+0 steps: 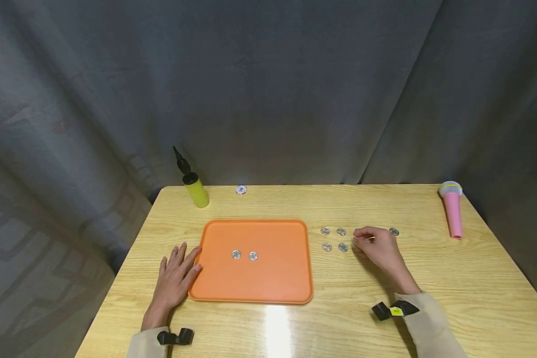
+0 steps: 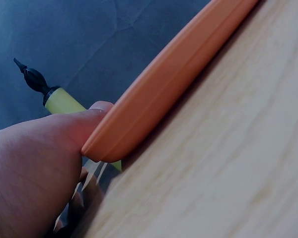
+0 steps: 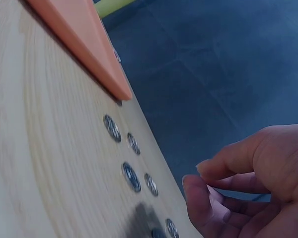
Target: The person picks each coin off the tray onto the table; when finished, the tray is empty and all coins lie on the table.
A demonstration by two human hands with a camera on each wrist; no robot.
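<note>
My right hand [image 1: 375,246] hovers over silver coins at the tray's right, thumb and fingers bent with tips close together; no coin shows plainly between them. In the right wrist view the same hand [image 3: 253,183] is above the wood, near a coin [image 3: 172,228]. Two rows of coins lie there, among them one coin [image 1: 325,231] and another [image 1: 343,247]; the hand hides part of the rows. Two coins, one at the left [image 1: 236,254] and one beside it [image 1: 253,256], lie in the orange tray [image 1: 268,288]. My left hand [image 1: 174,278] rests spread against the tray's left rim.
A yellow-green hand pump [image 1: 197,193] with a black nozzle lies at the back left. Near the back edge is a poker chip [image 1: 241,189]. A pink toy microphone [image 1: 453,211] lies at the right. Behind the wooden table [image 1: 340,323] hangs a grey curtain [image 1: 268,99].
</note>
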